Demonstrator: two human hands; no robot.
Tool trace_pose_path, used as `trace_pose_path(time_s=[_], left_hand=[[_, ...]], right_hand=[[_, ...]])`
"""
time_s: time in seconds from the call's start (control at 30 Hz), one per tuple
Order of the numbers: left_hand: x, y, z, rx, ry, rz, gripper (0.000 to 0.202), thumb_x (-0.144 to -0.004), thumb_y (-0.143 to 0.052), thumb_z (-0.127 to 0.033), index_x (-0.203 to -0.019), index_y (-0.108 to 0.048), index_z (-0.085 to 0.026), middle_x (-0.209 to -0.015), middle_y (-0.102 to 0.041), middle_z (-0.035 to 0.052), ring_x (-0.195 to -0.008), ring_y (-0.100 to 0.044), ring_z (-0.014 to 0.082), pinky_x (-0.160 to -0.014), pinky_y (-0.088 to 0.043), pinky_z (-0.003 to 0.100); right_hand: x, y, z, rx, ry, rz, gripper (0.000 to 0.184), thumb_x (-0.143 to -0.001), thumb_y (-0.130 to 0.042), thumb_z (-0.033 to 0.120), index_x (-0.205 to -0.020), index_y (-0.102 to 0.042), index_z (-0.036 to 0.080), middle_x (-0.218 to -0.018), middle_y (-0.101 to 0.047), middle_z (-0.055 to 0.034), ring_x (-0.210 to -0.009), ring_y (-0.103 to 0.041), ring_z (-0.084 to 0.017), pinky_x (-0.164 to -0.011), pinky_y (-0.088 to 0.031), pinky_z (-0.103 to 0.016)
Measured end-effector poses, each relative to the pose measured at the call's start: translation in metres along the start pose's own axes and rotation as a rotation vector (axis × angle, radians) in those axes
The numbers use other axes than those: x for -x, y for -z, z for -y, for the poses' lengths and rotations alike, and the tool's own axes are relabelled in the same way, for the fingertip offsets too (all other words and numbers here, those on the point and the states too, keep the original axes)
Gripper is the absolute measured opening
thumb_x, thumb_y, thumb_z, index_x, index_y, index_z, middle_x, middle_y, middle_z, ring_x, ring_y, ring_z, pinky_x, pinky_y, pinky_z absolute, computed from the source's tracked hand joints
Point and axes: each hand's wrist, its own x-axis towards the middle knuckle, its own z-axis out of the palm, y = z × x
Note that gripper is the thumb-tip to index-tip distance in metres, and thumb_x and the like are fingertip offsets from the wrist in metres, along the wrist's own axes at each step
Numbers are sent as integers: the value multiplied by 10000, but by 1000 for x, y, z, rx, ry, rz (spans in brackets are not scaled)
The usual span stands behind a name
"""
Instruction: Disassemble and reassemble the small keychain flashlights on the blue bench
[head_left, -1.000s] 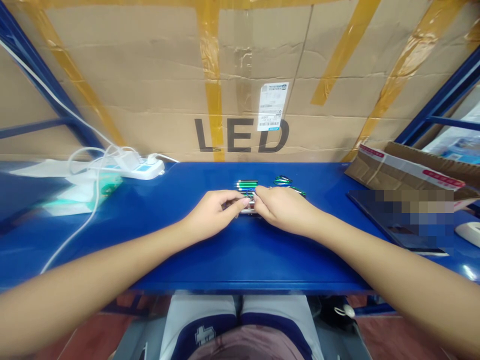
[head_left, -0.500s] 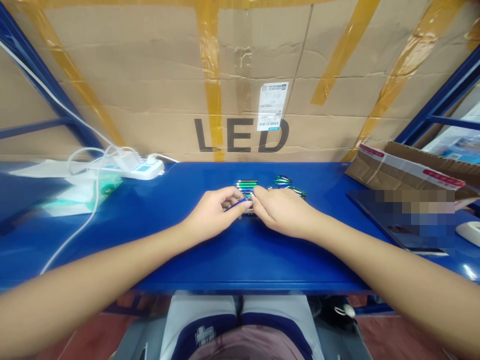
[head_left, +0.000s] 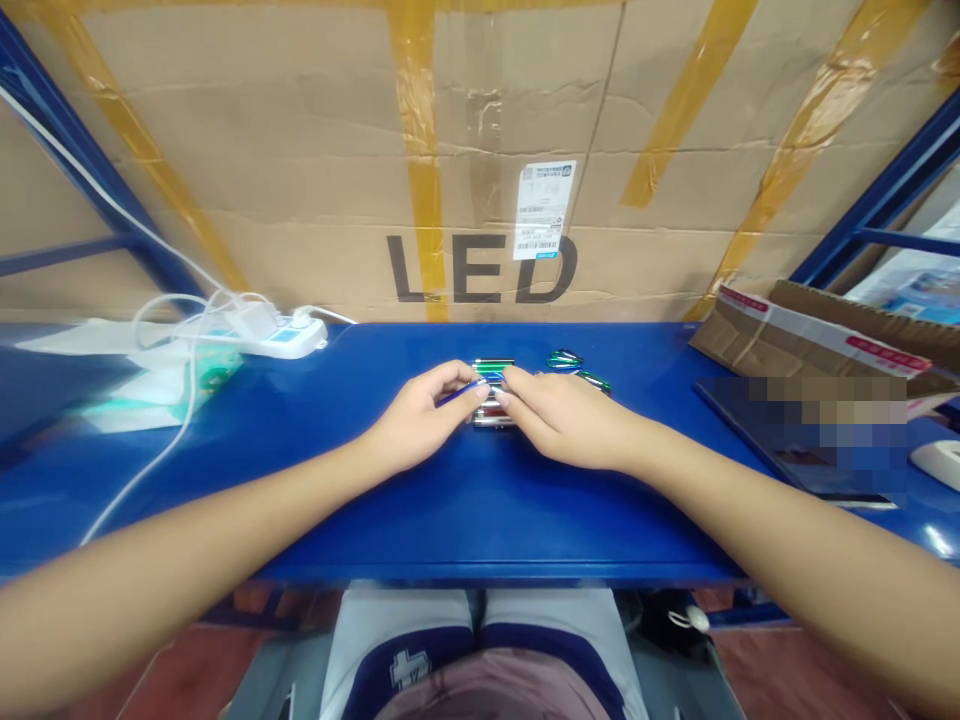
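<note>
My left hand (head_left: 424,418) and my right hand (head_left: 559,415) meet at the middle of the blue table (head_left: 465,500), fingertips pinched together. Between them they hold a small blue clip-like piece (head_left: 466,389), too small to name for sure. Just beneath and behind the fingers lie small green and silver metal cylinders (head_left: 493,367) in a short row. A little to the right rest green carabiner-like clips (head_left: 574,365).
A large cardboard box marked LED (head_left: 480,160) closes off the back. A white power strip (head_left: 289,335) with cables lies at the left, beside a greenish packet (head_left: 161,385). At the right sit an open carton (head_left: 817,335), a dark tablet (head_left: 795,440) and a white object (head_left: 937,465).
Both hands have lifted slightly and shifted toward the back of the table, bringing the small blue piece up off the row of cylinders.
</note>
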Motion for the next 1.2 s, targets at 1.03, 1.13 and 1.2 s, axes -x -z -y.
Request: trace_pose_path(time_s=[1.03, 1.13, 1.2], left_hand=[[0, 8, 0, -213, -169, 62, 279, -954, -544, -435, -1049, -643, -192, -1037, -701, 39, -971, -649, 182, -904, -495, 294], [0, 7, -1, -237, -172, 60, 275, -957, -534, -438, -1044, -635, -198, -1021, -698, 29, -958, -646, 178, -889, -490, 290], [1, 7, -2, -251, -160, 64, 279, -959, -524, -446, -1050, -629, -203, -1016, -696, 23, -947, -641, 176, -873, -485, 286]], right_hand=[[-9, -7, -9, -1683, -85, 380, 191, -943, -436, 242, -763, -444, 179, -553, -312, 81, -395, -311, -59, -395, -202, -194], [-9, -8, -10, -1725, -109, 411, 192, -937, -440, 241, -755, -449, 180, -548, -303, 81, -388, -313, -63, -388, -207, -195], [-8, -7, -9, -1707, -124, 400, 236, -938, -450, 256, -713, -434, 185, -542, -302, 79, -384, -312, -62, -384, -210, -198]])
